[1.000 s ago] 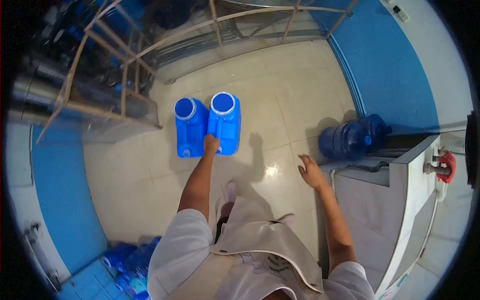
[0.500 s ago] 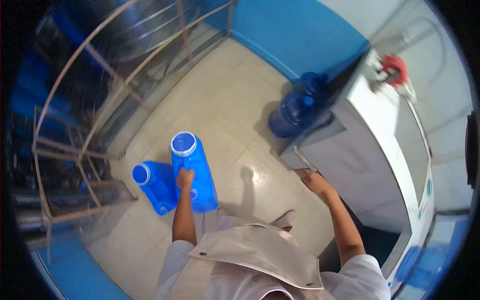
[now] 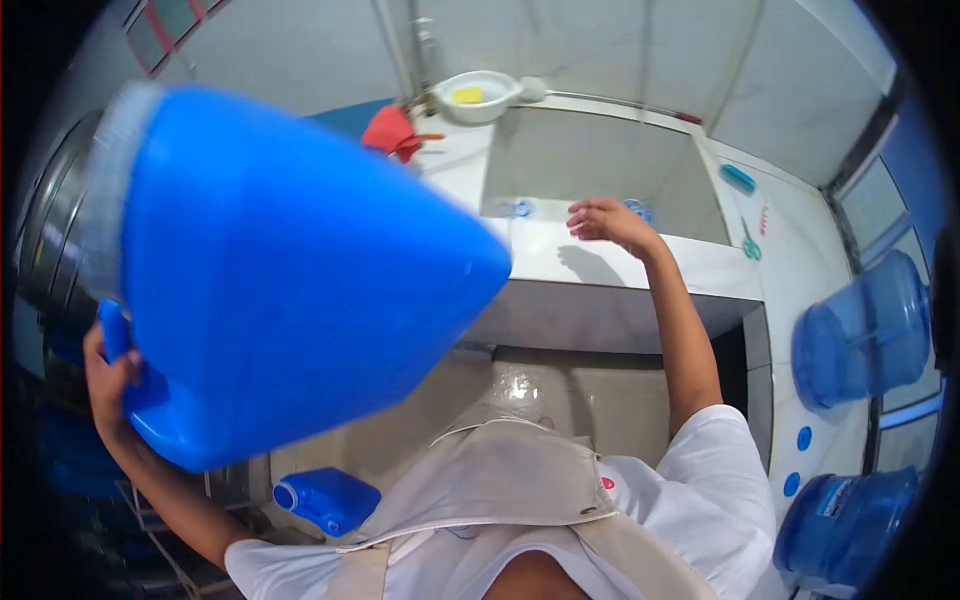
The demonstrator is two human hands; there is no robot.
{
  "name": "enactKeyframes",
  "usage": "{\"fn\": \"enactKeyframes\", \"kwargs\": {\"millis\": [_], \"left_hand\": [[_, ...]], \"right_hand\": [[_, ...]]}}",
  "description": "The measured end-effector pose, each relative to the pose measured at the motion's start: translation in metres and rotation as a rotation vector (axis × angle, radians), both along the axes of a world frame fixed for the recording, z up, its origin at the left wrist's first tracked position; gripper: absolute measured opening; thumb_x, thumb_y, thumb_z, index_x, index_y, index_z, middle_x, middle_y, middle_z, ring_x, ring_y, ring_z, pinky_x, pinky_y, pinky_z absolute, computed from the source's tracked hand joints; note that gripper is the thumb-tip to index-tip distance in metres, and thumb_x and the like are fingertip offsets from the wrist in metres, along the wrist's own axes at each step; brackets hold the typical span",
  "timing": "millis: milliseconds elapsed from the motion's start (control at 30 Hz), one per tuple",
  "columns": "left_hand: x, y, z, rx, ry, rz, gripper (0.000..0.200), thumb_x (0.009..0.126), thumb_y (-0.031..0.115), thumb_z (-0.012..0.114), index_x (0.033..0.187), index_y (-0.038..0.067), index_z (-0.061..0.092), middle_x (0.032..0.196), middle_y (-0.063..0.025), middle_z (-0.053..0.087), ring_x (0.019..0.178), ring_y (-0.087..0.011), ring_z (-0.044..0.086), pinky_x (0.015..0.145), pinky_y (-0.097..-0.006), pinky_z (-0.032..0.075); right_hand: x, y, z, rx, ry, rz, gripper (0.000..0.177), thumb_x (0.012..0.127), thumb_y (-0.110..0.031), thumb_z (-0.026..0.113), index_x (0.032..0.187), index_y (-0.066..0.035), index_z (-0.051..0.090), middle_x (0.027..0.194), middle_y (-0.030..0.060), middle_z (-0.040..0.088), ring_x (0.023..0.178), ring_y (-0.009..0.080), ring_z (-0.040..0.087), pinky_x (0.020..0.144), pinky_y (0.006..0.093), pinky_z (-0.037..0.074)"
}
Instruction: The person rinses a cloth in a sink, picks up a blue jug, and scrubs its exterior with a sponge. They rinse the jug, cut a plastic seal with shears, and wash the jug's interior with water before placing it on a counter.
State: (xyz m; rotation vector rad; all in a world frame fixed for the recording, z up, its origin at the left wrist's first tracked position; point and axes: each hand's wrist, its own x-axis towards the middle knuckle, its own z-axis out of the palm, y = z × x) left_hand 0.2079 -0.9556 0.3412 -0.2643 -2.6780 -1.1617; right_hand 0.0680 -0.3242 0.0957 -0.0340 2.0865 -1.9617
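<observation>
Wrapped round the handle of a large blue jug [image 3: 290,260], my left hand [image 3: 112,375] holds it up at the left, tilted on its side and close to the camera. The jug's white rim faces left and its base points toward the sink. My right hand [image 3: 605,222] hovers over the front edge of the sink [image 3: 620,155], its fingers apart and nothing held. A smaller blue jug [image 3: 335,497] with a white-rimmed cap rests on the floor below.
On the counter are a white basin [image 3: 480,105] with a yellow sponge, a red cloth [image 3: 392,132], a teal brush [image 3: 738,179] and green-handled scissors [image 3: 751,246]. Two large water bottles [image 3: 862,330] [image 3: 845,525] and blue caps [image 3: 804,437] are at the right.
The large jug has been lifted from beside the smaller one up toward the camera. My right hand has moved from the cabinet edge to above the sink edge. The view has turned toward the counter.
</observation>
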Motion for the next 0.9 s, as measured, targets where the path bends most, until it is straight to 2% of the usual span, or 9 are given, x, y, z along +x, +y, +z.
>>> {"fn": "enactKeyframes", "kwargs": {"millis": [100, 167, 233, 333, 367, 500, 633, 733, 900], "left_hand": [[-0.072, 0.096, 0.019, -0.011, 0.47, -0.059, 0.047, 0.073, 0.02, 0.063, 0.113, -0.001, 0.051, 0.075, -0.0025, 0.053, 0.064, -0.0071, 0.05, 0.057, -0.0207, 0.039], [-0.118, 0.179, 0.023, -0.134, 0.558, -0.012, 0.044, 0.076, 0.012, 0.058, 0.117, -0.002, 0.049, 0.081, -0.006, 0.055, 0.072, -0.0078, 0.051, 0.063, -0.0219, 0.04], [-0.165, 0.259, 0.008, -0.078, 0.708, -0.112, 0.043, 0.076, 0.007, 0.055, 0.118, 0.0, 0.05, 0.084, -0.0073, 0.057, 0.075, -0.0093, 0.052, 0.065, -0.0234, 0.042], [-0.226, 0.358, -0.029, -0.064, 0.57, -0.35, 0.035, 0.075, 0.009, 0.059, 0.109, 0.001, 0.053, 0.083, -0.0088, 0.062, 0.074, -0.0152, 0.058, 0.068, -0.0277, 0.047], [-0.249, 0.391, -0.054, 0.048, 0.544, -0.482, 0.03, 0.075, 0.011, 0.059, 0.103, 0.001, 0.054, 0.079, -0.0092, 0.064, 0.069, -0.0156, 0.059, 0.063, -0.0307, 0.046], [-0.333, 0.499, -0.155, -0.123, 0.27, -0.449, 0.037, 0.075, 0.034, 0.062, 0.103, 0.01, 0.057, 0.076, -0.0169, 0.062, 0.072, -0.0332, 0.061, 0.064, -0.0418, 0.046], [-0.392, 0.587, -0.248, -0.241, 0.18, -0.506, 0.042, 0.075, 0.039, 0.061, 0.107, 0.011, 0.057, 0.088, -0.0178, 0.063, 0.082, -0.0343, 0.06, 0.07, -0.0439, 0.047], [-0.412, 0.631, -0.268, -0.275, 0.089, -0.581, 0.043, 0.075, 0.039, 0.061, 0.109, 0.013, 0.057, 0.092, -0.0172, 0.063, 0.086, -0.0334, 0.06, 0.072, -0.0434, 0.047], [-0.453, 0.694, -0.267, -0.416, 0.092, -0.757, 0.041, 0.078, 0.042, 0.058, 0.11, 0.017, 0.057, 0.093, -0.0147, 0.063, 0.088, -0.033, 0.06, 0.072, -0.0439, 0.047]], "right_hand": [[-0.017, 0.077, 0.012, -0.058, 0.079, -0.161, 0.03, 0.087, -0.017, 0.049, 0.109, 0.004, 0.051, 0.096, 0.0112, 0.06, 0.086, 0.0175, 0.06, 0.08, 0.0277, 0.049], [-0.031, 0.119, 0.026, -0.111, 0.182, -0.362, 0.029, 0.086, -0.013, 0.048, 0.108, 0.005, 0.05, 0.096, 0.0117, 0.06, 0.085, 0.0175, 0.06, 0.079, 0.0275, 0.05], [-0.05, 0.149, 0.042, -0.112, 0.254, -0.502, 0.027, 0.086, -0.012, 0.045, 0.105, 0.006, 0.051, 0.093, 0.0128, 0.06, 0.083, 0.0179, 0.061, 0.077, 0.0278, 0.05], [-0.092, 0.195, 0.069, -0.105, 0.385, -0.684, 0.025, 0.086, -0.01, 0.042, 0.1, 0.007, 0.053, 0.089, 0.0138, 0.06, 0.078, 0.0183, 0.061, 0.073, 0.0276, 0.051], [-0.108, 0.208, 0.073, -0.092, 0.442, -0.737, 0.024, 0.085, -0.009, 0.042, 0.098, 0.008, 0.054, 0.087, 0.0138, 0.06, 0.075, 0.0183, 0.062, 0.071, 0.0273, 0.051], [-0.187, 0.238, 0.089, 0.044, 0.404, -0.776, 0.02, 0.083, -0.006, 0.044, 0.093, 0.007, 0.056, 0.082, 0.0145, 0.061, 0.068, 0.0187, 0.062, 0.062, 0.0268, 0.052], [-0.267, 0.243, 0.07, 0.044, 0.259, -0.747, 0.018, 0.081, -0.004, 0.047, 0.09, 0.01, 0.054, 0.079, 0.0166, 0.059, 0.066, 0.0225, 0.062, 0.059, 0.0301, 0.054], [-0.299, 0.244, 0.054, 0.025, 0.138, -0.693, 0.016, 0.083, -0.001, 0.043, 0.087, 0.01, 0.052, 0.084, 0.0163, 0.057, 0.067, 0.0236, 0.063, 0.067, 0.0287, 0.056], [-0.325, 0.263, 0.052, -0.057, -0.164, -0.53, 0.014, 0.08, 0.004, 0.04, 0.083, 0.012, 0.051, 0.082, 0.0186, 0.058, 0.07, 0.0268, 0.064, 0.063, 0.0293, 0.057]]}}
